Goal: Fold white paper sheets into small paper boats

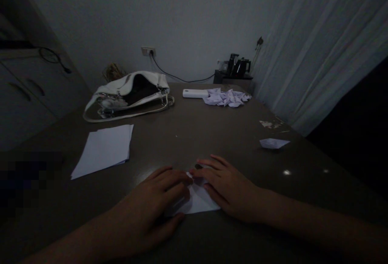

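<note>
A white folded paper (201, 201) lies on the table in front of me, its straight edge towards me and its point away. My left hand (157, 199) covers its left side, fingers bent over it and thumb near the lower edge. From the right, my right hand (228, 187) holds the other side down, its fingertips close to the left ones at the paper's point. The two hands hide much of the paper, including the fold under the fingertips. Off to the right sits a small folded paper boat (274, 143), apart from both hands.
A stack of white sheets (104, 151) lies at left. Behind it stands an open white handbag (130, 94) with its strap on the table. Several folded paper pieces (226, 97) are heaped at the back beside a white bar-shaped object (195, 93). Paper-like scraps (269, 124) lie near the right edge.
</note>
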`<state>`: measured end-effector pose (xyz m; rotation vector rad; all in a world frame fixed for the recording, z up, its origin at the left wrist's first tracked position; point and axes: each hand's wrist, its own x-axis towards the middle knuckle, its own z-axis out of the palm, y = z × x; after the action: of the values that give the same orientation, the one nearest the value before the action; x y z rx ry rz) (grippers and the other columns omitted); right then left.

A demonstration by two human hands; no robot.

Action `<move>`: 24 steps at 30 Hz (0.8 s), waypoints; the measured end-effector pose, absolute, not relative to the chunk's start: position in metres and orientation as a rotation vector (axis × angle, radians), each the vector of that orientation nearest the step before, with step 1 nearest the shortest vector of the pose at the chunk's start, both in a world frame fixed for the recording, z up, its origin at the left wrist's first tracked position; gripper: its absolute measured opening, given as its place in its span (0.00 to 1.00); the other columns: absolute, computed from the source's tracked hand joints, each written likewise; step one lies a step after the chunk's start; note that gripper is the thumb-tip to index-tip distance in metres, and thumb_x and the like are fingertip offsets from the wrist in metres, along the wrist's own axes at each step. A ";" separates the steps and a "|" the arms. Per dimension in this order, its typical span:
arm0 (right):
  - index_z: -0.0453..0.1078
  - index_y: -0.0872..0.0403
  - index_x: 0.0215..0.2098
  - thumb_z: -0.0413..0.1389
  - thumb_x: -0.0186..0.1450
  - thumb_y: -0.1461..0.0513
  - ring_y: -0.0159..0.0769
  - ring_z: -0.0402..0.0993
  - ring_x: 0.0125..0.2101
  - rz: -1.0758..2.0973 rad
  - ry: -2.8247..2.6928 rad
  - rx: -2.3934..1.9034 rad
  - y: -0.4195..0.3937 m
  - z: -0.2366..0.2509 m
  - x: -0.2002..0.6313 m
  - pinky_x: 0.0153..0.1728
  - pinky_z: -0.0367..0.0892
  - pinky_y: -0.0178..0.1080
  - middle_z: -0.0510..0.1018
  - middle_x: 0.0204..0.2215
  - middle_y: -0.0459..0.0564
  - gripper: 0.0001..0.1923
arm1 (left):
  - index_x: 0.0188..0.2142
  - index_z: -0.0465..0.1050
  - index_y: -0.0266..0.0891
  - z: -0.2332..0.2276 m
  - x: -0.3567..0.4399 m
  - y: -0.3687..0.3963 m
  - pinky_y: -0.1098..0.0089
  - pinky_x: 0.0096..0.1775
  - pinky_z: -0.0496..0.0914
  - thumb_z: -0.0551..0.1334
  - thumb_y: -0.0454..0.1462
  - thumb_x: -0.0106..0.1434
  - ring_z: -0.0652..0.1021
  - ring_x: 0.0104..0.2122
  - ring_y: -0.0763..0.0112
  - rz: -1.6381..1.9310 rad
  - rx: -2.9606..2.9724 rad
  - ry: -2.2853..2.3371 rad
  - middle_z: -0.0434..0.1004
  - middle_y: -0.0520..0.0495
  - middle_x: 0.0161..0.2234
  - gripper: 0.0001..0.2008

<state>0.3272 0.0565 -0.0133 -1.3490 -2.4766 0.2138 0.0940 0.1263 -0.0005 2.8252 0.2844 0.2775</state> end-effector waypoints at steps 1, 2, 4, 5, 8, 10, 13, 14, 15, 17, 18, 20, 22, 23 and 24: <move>0.61 0.58 0.58 0.44 0.68 0.66 0.40 0.57 0.60 0.195 -2.488 -1.369 0.055 -0.013 0.326 0.62 0.49 0.51 0.71 0.55 0.54 0.20 | 0.52 0.62 0.41 0.000 0.094 0.126 0.54 0.57 0.62 0.57 0.33 0.61 0.67 0.56 0.57 0.280 2.835 0.291 0.64 0.42 0.58 0.18; 0.60 0.58 0.59 0.44 0.68 0.66 0.40 0.56 0.61 0.181 -2.499 -1.387 0.054 -0.012 0.326 0.63 0.47 0.52 0.71 0.55 0.54 0.21 | 0.52 0.62 0.41 0.000 0.095 0.126 0.54 0.57 0.62 0.57 0.33 0.61 0.66 0.56 0.58 0.285 2.840 0.286 0.64 0.42 0.58 0.18; 0.59 0.59 0.59 0.44 0.68 0.67 0.40 0.56 0.61 0.144 -2.515 -1.417 0.052 -0.010 0.324 0.63 0.46 0.53 0.71 0.55 0.54 0.21 | 0.52 0.62 0.41 0.001 0.096 0.125 0.55 0.57 0.62 0.56 0.32 0.61 0.67 0.56 0.58 0.288 2.842 0.290 0.65 0.42 0.57 0.19; 0.59 0.59 0.59 0.44 0.67 0.67 0.41 0.57 0.61 0.120 -2.519 -1.429 0.052 -0.009 0.323 0.63 0.46 0.54 0.71 0.55 0.54 0.22 | 0.52 0.62 0.41 0.001 0.096 0.124 0.55 0.56 0.62 0.56 0.32 0.61 0.67 0.55 0.59 0.291 2.838 0.291 0.66 0.43 0.57 0.19; 0.62 0.60 0.56 0.45 0.66 0.67 0.44 0.58 0.60 0.029 -2.520 -1.438 0.050 -0.008 0.321 0.62 0.48 0.56 0.73 0.53 0.55 0.20 | 0.51 0.63 0.40 0.004 0.098 0.123 0.59 0.54 0.65 0.55 0.31 0.61 0.69 0.54 0.60 0.310 2.828 0.292 0.67 0.43 0.55 0.18; 0.65 0.61 0.54 0.47 0.65 0.67 0.46 0.60 0.59 -0.044 -2.506 -1.441 0.049 -0.009 0.322 0.61 0.49 0.57 0.75 0.51 0.56 0.19 | 0.49 0.64 0.40 0.004 0.098 0.122 0.59 0.52 0.66 0.55 0.31 0.61 0.69 0.53 0.60 0.332 2.829 0.288 0.67 0.42 0.55 0.16; 0.68 0.61 0.49 0.48 0.64 0.67 0.47 0.64 0.56 -0.167 -2.466 -1.449 0.048 -0.009 0.322 0.60 0.51 0.57 0.77 0.47 0.57 0.16 | 0.48 0.65 0.40 0.004 0.098 0.123 0.59 0.52 0.67 0.56 0.31 0.61 0.69 0.53 0.60 0.339 2.831 0.294 0.68 0.43 0.54 0.15; 0.69 0.61 0.47 0.48 0.64 0.67 0.47 0.66 0.55 -0.208 -2.449 -1.448 0.048 -0.010 0.323 0.59 0.52 0.56 0.78 0.45 0.57 0.15 | 0.48 0.65 0.40 0.003 0.097 0.123 0.59 0.52 0.67 0.56 0.31 0.61 0.69 0.53 0.60 0.340 2.829 0.293 0.68 0.43 0.54 0.15; 0.70 0.61 0.45 0.49 0.64 0.67 0.47 0.67 0.54 -0.249 -2.429 -1.449 0.048 -0.010 0.323 0.59 0.52 0.56 0.79 0.44 0.58 0.14 | 0.48 0.65 0.40 0.003 0.097 0.123 0.59 0.52 0.67 0.56 0.31 0.61 0.70 0.53 0.60 0.342 2.827 0.292 0.68 0.43 0.54 0.16; 0.71 0.61 0.42 0.49 0.63 0.67 0.48 0.69 0.52 -0.320 -2.391 -1.463 0.047 -0.010 0.322 0.58 0.54 0.55 0.80 0.41 0.59 0.12 | 0.48 0.66 0.40 0.003 0.097 0.123 0.59 0.52 0.67 0.56 0.31 0.60 0.70 0.52 0.59 0.354 2.822 0.284 0.68 0.43 0.54 0.16; 0.71 0.60 0.41 0.49 0.63 0.67 0.48 0.70 0.51 -0.346 -2.377 -1.476 0.047 -0.010 0.322 0.57 0.55 0.55 0.80 0.39 0.59 0.11 | 0.48 0.66 0.40 0.003 0.096 0.123 0.59 0.51 0.67 0.56 0.31 0.60 0.70 0.52 0.59 0.354 2.822 0.281 0.69 0.43 0.54 0.16; 0.71 0.60 0.38 0.49 0.62 0.67 0.49 0.72 0.49 -0.387 -2.353 -1.515 0.046 -0.011 0.320 0.56 0.56 0.55 0.81 0.35 0.58 0.10 | 0.47 0.66 0.40 0.004 0.097 0.123 0.59 0.51 0.68 0.56 0.31 0.60 0.71 0.51 0.58 0.359 2.820 0.280 0.69 0.42 0.53 0.15; 0.72 0.59 0.36 0.49 0.62 0.67 0.49 0.73 0.48 -0.432 -2.325 -1.548 0.045 -0.012 0.319 0.55 0.56 0.55 0.81 0.31 0.57 0.10 | 0.47 0.66 0.40 0.004 0.097 0.123 0.58 0.52 0.67 0.56 0.31 0.60 0.71 0.51 0.58 0.370 2.811 0.281 0.69 0.42 0.53 0.15; 0.72 0.59 0.36 0.49 0.63 0.67 0.49 0.73 0.47 -0.456 -2.317 -1.550 0.044 -0.012 0.319 0.55 0.56 0.55 0.81 0.30 0.57 0.10 | 0.47 0.66 0.41 0.004 0.097 0.123 0.58 0.52 0.67 0.56 0.31 0.60 0.71 0.51 0.58 0.380 2.804 0.281 0.69 0.42 0.53 0.15; 0.72 0.60 0.36 0.49 0.63 0.67 0.49 0.73 0.47 -0.476 -2.320 -1.542 0.044 -0.013 0.319 0.55 0.56 0.55 0.80 0.30 0.57 0.10 | 0.48 0.66 0.41 0.004 0.097 0.123 0.58 0.52 0.67 0.56 0.31 0.60 0.71 0.51 0.58 0.387 2.794 0.280 0.69 0.43 0.53 0.16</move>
<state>0.3186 0.0440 -0.0128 -1.5419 -2.3199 -0.4759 0.0966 0.1228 0.0041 2.7944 0.2803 0.3874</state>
